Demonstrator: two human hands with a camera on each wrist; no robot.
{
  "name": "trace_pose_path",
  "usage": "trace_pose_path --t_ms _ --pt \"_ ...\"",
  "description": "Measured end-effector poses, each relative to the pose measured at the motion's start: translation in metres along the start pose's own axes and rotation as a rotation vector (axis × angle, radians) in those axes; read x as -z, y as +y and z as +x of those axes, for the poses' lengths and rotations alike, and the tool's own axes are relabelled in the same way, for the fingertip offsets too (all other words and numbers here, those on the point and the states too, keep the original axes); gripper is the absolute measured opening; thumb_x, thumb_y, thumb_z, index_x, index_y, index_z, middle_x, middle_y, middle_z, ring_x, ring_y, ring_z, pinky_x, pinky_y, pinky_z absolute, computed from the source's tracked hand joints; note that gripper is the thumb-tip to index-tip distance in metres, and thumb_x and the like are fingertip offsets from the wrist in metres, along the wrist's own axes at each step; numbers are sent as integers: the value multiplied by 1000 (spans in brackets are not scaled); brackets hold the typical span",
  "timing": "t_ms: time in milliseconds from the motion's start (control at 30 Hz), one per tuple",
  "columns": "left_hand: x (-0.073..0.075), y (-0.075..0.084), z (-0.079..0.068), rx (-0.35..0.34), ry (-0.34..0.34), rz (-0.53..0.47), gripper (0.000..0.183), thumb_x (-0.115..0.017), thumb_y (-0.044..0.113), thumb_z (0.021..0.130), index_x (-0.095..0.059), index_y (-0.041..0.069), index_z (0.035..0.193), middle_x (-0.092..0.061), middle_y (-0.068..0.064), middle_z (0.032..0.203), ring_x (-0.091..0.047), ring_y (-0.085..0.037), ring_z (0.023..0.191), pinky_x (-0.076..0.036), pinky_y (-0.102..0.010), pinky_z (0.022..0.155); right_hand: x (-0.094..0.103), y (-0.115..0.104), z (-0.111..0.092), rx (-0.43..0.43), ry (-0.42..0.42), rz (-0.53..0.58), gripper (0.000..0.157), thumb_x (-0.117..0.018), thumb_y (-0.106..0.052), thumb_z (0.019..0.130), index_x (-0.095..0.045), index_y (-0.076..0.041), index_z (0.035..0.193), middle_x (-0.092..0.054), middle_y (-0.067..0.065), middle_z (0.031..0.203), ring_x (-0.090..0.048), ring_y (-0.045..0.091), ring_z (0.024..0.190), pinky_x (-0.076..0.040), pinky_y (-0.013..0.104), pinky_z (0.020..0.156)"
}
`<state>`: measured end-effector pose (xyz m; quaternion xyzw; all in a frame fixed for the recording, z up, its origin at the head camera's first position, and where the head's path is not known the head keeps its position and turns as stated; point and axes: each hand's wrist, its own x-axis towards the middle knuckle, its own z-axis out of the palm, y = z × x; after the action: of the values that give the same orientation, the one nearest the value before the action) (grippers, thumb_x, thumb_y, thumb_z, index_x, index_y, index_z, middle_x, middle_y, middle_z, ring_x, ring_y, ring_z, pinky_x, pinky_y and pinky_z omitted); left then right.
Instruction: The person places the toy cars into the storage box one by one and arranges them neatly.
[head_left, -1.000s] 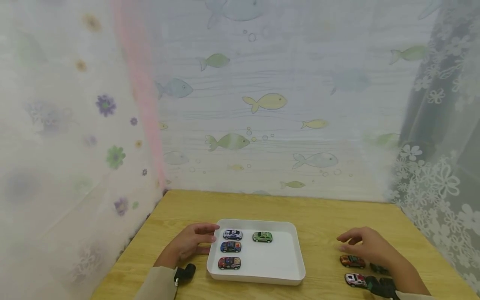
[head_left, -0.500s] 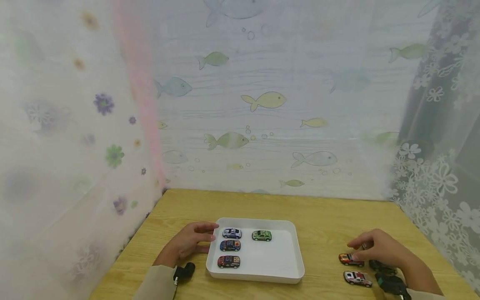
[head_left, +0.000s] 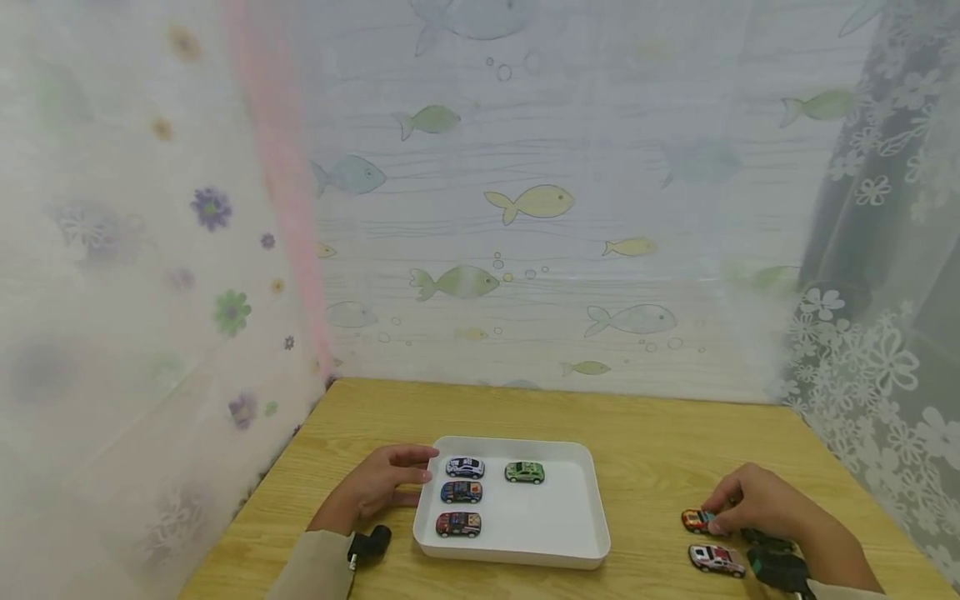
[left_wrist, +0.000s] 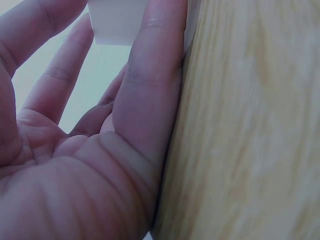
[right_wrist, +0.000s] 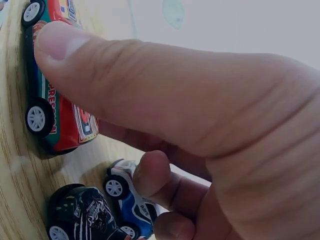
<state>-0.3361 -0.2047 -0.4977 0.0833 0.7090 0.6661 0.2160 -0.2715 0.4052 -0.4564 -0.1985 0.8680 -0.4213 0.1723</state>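
Observation:
My right hand [head_left: 772, 504] pinches a red toy car [head_left: 694, 521] on the table, right of the tray. In the right wrist view the thumb lies along the side of this red-and-green car [right_wrist: 66, 127]; the other fingers are partly hidden. Under that hand stand a black toy car [right_wrist: 82, 215] and a white-and-blue one [right_wrist: 131, 200], the latter hidden in the head view. My left hand [head_left: 384, 479] rests its extended fingers at the left wall of a white tray [head_left: 540, 521]. The left wrist view shows its palm [left_wrist: 75, 195] turned up beside the wood.
Inside the tray, a white-and-blue car [head_left: 465, 467], a blue car [head_left: 461, 492] and a dark red car [head_left: 458, 524] line the left side; a green car [head_left: 524, 472] stands at the back. A white-and-red car [head_left: 716, 559] stands on the wooden table [head_left: 645, 433] near the right hand.
My right hand has come down and closed its thumb and fingers on the red car, which has barely shifted. The left hand and tray stay in place.

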Motion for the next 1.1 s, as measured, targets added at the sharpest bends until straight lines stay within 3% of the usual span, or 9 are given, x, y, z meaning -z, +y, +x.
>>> trace_pose_path --t_ms 233,400,833,1100 --pt "0 -1 0 3 5 -10 52 -78 18 94 -61 7 142 -56 -16 148 -67 -25 118 -62 -47 92 0 -5 1 -51 15 -40 24 -85 -19 85 -80 -1 101 -78 9 96 -71 12 78 -59 29 65" --pt "0 -2 1 -14 -14 -25 52 -75 15 96 -59 3 144 -57 -16 146 -67 -25 118 -62 -47 92 -3 -8 1 -48 10 -35 24 -85 -18 85 -79 0 101 -78 9 93 -71 14 77 -60 30 65" --pt "-2 -2 1 -13 -8 -22 52 -75 14 96 -59 3 144 -59 -15 145 -67 -24 116 -63 -46 91 -14 -19 10 -41 31 -129 21 -88 -23 82 -81 -9 96 -77 5 95 -68 12 79 -56 28 67" --pt "-1 -2 1 -12 -12 -22 52 -76 15 95 -60 4 143 -58 -15 145 -67 -24 117 -62 -46 92 -23 -22 18 -20 25 -122 19 -87 -22 84 -81 -10 96 -78 4 90 -70 13 78 -57 27 68"
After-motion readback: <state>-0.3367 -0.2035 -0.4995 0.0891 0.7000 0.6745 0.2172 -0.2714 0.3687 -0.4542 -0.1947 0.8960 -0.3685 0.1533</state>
